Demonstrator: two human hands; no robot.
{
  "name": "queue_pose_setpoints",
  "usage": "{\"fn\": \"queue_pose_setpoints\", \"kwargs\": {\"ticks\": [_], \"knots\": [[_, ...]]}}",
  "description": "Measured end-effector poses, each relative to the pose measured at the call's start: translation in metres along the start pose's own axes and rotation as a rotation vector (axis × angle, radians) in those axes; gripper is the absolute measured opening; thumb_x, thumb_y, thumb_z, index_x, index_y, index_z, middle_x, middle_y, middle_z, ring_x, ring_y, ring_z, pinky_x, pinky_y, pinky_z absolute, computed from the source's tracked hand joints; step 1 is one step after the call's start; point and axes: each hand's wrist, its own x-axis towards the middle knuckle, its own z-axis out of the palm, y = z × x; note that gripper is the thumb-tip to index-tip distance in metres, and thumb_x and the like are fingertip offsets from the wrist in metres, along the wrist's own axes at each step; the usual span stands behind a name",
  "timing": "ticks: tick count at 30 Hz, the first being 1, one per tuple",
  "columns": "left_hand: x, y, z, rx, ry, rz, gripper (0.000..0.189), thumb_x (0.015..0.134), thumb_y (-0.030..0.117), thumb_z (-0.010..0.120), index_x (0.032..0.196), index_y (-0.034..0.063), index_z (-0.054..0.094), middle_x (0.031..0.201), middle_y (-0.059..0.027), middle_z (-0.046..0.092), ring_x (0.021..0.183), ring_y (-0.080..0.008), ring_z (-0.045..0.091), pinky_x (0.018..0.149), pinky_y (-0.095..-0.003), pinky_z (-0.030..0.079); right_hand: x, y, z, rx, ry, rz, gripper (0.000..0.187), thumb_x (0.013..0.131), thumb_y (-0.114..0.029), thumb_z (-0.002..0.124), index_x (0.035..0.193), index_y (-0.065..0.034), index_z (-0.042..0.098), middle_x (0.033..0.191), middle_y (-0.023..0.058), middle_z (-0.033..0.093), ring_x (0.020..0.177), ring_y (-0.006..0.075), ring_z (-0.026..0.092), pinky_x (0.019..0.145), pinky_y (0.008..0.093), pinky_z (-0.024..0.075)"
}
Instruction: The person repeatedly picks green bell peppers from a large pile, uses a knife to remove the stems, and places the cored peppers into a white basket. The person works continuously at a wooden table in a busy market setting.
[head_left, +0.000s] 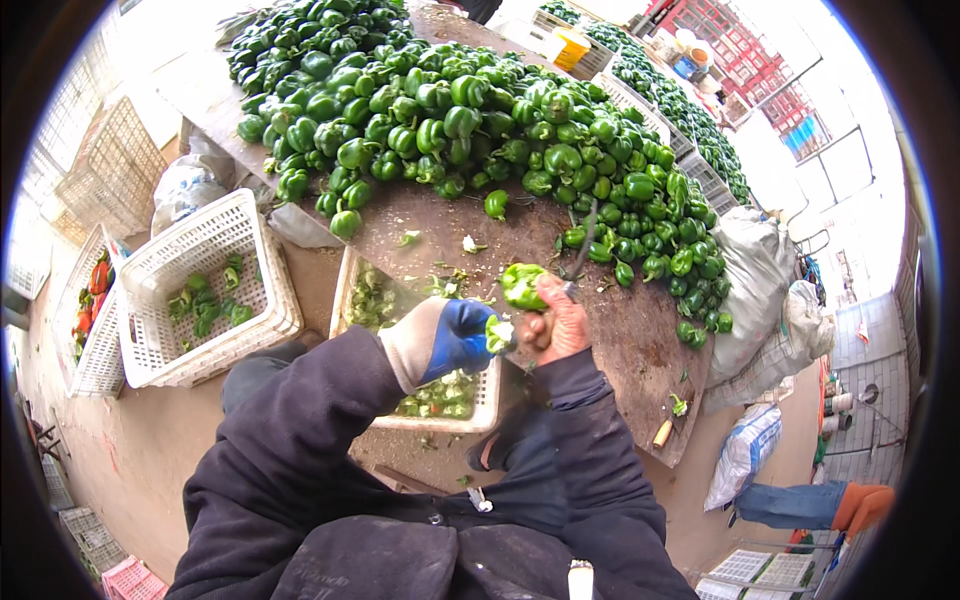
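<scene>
My left hand (459, 341), in a white glove with blue coating, grips a green pepper core with pale seeds (499, 335). Close to its right, my bare right hand (559, 322) holds a green bell pepper (523, 286) between thumb and fingers. A dark, curved, blurred blade (586, 244) rises from beside the right hand; its handle is hidden. Both hands are above the near edge of a brown work table (450, 225). Beneath the left forearm, a white plastic crate (491, 397) holds pepper cores and scraps. A large heap of green bell peppers (435, 112) lies across the table.
A white crate (281, 315) with some green peppers stands at left, beside another with red peppers (97, 277). A light-handled tool (663, 433) lies at the table's right corner. White sacks (750, 300) lean beyond it. Another person's blue-trousered leg (787, 504) is at lower right.
</scene>
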Motion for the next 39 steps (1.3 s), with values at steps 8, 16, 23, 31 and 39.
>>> {"fn": "queue_pose_setpoints", "kwargs": {"ticks": [8, 16, 23, 31, 39], "knots": [[-0.015, 0.002, -0.012, 1.05, 0.185, -0.13, 0.021, 0.092, 0.012, 0.069, 0.113, 0.0083, 0.074, 0.103, -0.0205, 0.075, 0.1, -0.0394, 0.073, 0.089, -0.0479, 0.057, 0.053, 0.001, -0.017, 0.026, 0.331, 0.096, 0.034, 0.097, -0.035, 0.08, 0.122, -0.0152, 0.07, 0.098, 0.0002, 0.073, 0.054, 0.0029, 0.052, 0.043, 0.0171, 0.0413], [-0.016, 0.0, -0.019, 1.127, 0.021, -0.191, 0.037, 0.097, 0.021, 0.067, 0.129, 0.0035, 0.065, 0.116, -0.0218, 0.071, 0.11, -0.0404, 0.07, 0.092, -0.0491, 0.056, 0.01, 0.007, 0.078, 0.015, -0.314, -0.1, 0.062, 0.098, -0.03, 0.079, 0.147, -0.0022, 0.055, 0.142, 0.0261, 0.063, 0.05, 0.0053, 0.054, 0.044, 0.0229, 0.0484], [-0.014, -0.01, -0.023, 1.073, 0.068, -0.039, 0.035, 0.1, 0.024, 0.068, 0.13, 0.0061, 0.066, 0.111, -0.0227, 0.073, 0.105, -0.0423, 0.07, 0.092, -0.0491, 0.055, -0.026, -0.02, 0.044, -0.23, -0.129, -0.099, 0.045, 0.097, -0.015, 0.08, 0.135, 0.0037, 0.065, 0.128, 0.0177, 0.074, 0.05, 0.0072, 0.056, 0.044, 0.023, 0.0467], [-0.013, -0.004, -0.002, 1.13, 0.105, 0.073, 0.044, 0.102, 0.027, 0.066, 0.14, 0.0034, 0.063, 0.123, -0.0265, 0.07, 0.114, -0.0444, 0.067, 0.098, -0.0486, 0.054, -0.046, -0.062, -0.073, -0.574, 0.144, -0.149, 0.041, 0.095, -0.019, 0.082, 0.127, 0.0041, 0.07, 0.114, 0.0106, 0.078, 0.05, 0.0049, 0.055, 0.043, 0.0228, 0.043], [0.012, -0.022, 0.011, 1.142, 0.106, -0.04, 0.046, 0.099, 0.024, 0.071, 0.141, 0.0072, 0.064, 0.12, -0.0253, 0.071, 0.112, -0.0426, 0.069, 0.096, -0.0463, 0.055, 0.071, -0.084, -0.283, -0.617, 0.769, -0.258, 0.034, 0.088, -0.017, 0.085, 0.115, -0.0024, 0.071, 0.078, 0.0036, 0.069, 0.043, 0.0116, 0.051, 0.037, 0.0305, 0.0429]]}}
